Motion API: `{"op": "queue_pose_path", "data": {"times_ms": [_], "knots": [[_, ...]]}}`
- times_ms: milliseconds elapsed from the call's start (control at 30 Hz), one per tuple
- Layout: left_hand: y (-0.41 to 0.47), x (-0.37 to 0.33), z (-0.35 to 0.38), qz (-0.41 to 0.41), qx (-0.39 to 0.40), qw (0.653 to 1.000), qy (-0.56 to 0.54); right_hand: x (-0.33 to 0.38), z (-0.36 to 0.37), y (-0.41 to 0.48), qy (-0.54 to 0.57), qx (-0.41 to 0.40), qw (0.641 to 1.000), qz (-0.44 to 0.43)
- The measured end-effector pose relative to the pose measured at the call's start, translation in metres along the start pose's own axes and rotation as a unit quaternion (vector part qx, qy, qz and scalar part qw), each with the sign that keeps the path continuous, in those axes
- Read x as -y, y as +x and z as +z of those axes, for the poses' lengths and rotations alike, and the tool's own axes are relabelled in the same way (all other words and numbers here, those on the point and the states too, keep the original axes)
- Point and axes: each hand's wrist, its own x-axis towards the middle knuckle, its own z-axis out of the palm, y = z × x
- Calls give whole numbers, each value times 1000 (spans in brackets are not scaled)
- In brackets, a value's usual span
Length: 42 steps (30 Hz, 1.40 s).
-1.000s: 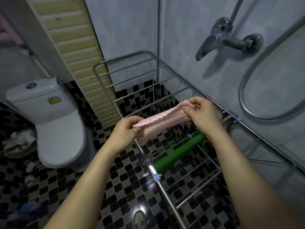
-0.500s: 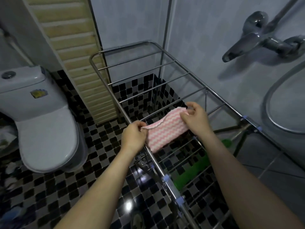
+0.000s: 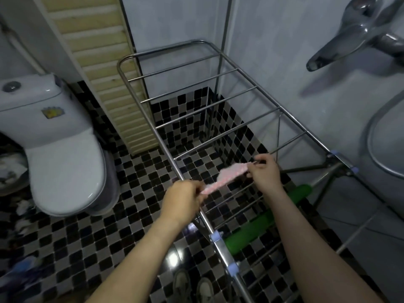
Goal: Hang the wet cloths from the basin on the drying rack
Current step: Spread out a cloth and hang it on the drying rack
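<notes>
Hands work apart above a stainless-steel tube drying rack (image 3: 223, 252), with a pink-and-white striped wet cloth (image 3: 227, 173) stretched between them. The left hand (image 3: 182, 199) has its fingers curled and pinches the cloth's near end, hovering right above the rack's long left side rail. The right hand (image 3: 265, 173) is further out over the middle of the rack, with thumb and fingertips nipped on the far end and the remaining fingers bent loosely. The cloth runs as a narrow, slightly twisted band slanting up from left to right, just above the rungs in the near half of the rack. Whether it touches a rung cannot be told. Both bare forearms reach in from the bottom edge.

Through the rungs, a long green padded cylinder (image 3: 251, 230) lies lower down inside the frame. A white ceramic toilet (image 3: 65, 171) stands to the left with its lid down. A pale wooden slatted panel (image 3: 98, 62) leans against the wall behind the rack. A chrome wall tap (image 3: 349, 44) juts out at the upper right, with a looped metal shower hose (image 3: 369, 136) beneath it. The black, grey and white checkered tile floor (image 3: 87, 237) lies under everything, and a pair of light-coloured shoes (image 3: 192, 285) shows at the bottom.
</notes>
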Motion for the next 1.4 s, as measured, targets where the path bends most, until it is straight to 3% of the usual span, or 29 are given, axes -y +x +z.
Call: {"op": "queue_pose_path", "data": {"times_ms": [167, 300, 433, 600, 833, 1200, 1400], "knots": [[0, -2, -1, -8, -41, 999, -17, 2, -9, 6, -97, -12, 993, -71], [-3, -1, 0, 40, -83, 994, 64, 5, -11, 9, -149, -28, 981, -123], [-6, -3, 6, 49, -71, 991, 103, 5, -14, 7, -260, -44, 947, -181], [-9, -7, 9, 37, -84, 991, 100, 8, -13, 1, -288, 87, 915, -270], [-13, -12, 13, -45, -118, 990, 64, 3, -12, 2, -342, 107, 878, -317], [-11, -22, 15, -123, -107, 985, 56, 10, -12, -12, -396, 119, 858, -305], [-34, -7, -2, -129, -120, 980, -89, 33, -4, -39, -373, 115, 856, -338]]}}
